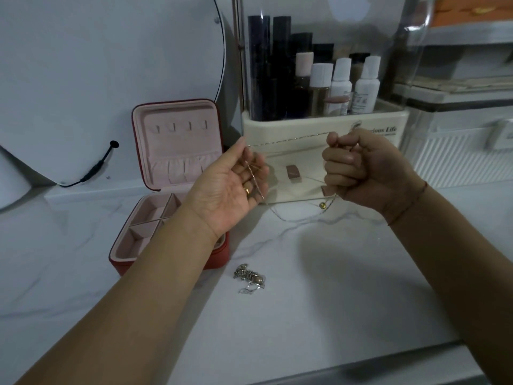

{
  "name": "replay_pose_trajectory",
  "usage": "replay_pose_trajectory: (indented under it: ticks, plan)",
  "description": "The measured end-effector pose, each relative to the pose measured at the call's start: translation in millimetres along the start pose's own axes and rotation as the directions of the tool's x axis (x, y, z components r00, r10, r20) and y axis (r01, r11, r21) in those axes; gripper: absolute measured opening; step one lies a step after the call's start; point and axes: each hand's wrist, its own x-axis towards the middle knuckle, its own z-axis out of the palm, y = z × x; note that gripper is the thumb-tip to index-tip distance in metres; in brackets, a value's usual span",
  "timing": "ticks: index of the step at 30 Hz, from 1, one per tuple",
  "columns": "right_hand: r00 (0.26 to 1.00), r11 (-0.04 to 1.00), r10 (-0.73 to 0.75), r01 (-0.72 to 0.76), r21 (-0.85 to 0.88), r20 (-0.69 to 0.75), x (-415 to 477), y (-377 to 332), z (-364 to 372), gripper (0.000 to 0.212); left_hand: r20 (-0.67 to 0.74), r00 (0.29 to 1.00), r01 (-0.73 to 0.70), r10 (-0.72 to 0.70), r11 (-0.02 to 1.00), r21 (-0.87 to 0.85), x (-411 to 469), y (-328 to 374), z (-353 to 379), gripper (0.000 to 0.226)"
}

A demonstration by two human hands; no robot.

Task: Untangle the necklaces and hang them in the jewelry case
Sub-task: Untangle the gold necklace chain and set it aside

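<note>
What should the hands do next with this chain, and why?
Probably carry the chain left to a hook in the open case lid: it stretches freely between left hand and right hand, seemingly untangled, and the hooks look empty.

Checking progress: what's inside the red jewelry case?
Four bare hooks and pink pockets in the jewelry case lid. Visible tray compartments look empty; the left forearm hides the tray's right side.

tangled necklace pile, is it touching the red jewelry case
Apart: the head view shows bare counter between the tangled necklace pile and the red jewelry case.
</note>
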Motion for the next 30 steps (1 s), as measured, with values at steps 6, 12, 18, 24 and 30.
replay_pose_trajectory:
  ticks: [6, 12, 18, 24, 30]
  plan:
    - [0.991, 0.988, -0.129, 0.124, 0.095, 0.043, -0.8, -6.8, 0.5, 0.013, 0.052, 0.998, -0.018, 0.021, 0.999, -0.047, -0.4, 0.9, 2.3, 0.015]
    - [0.975, 0.977, -0.215, 0.214, 0.008, 0.064, -1.3, -10.4, 2.8, 0.022, 0.006, 0.999, 0.037, -0.042, 0.927, 0.374, -1.7, -8.2, 0.5, 0.012]
    - [0.945, 0.936, -0.328, 0.325, -0.134, -0.002, -5.3, -7.0, 10.2, 0.022, -0.058, 0.998, 0.045, -0.018, 0.853, 0.520, -3.2, -11.9, 6.2, 0.013]
    - [0.931, 0.929, -0.364, 0.361, -0.080, -0.024, -8.7, -7.9, 14.8, 0.027, -0.049, 0.998, 0.053, -0.030, 0.808, 0.587, -4.9, -15.8, 10.3, 0.013]
    - [0.935, 0.913, -0.353, 0.351, -0.210, 0.027, -10.9, -7.3, 15.8, 0.019, 0.023, 1.000, -0.006, -0.011, 0.772, 0.636, -6.4, -18.2, 10.2, 0.017]
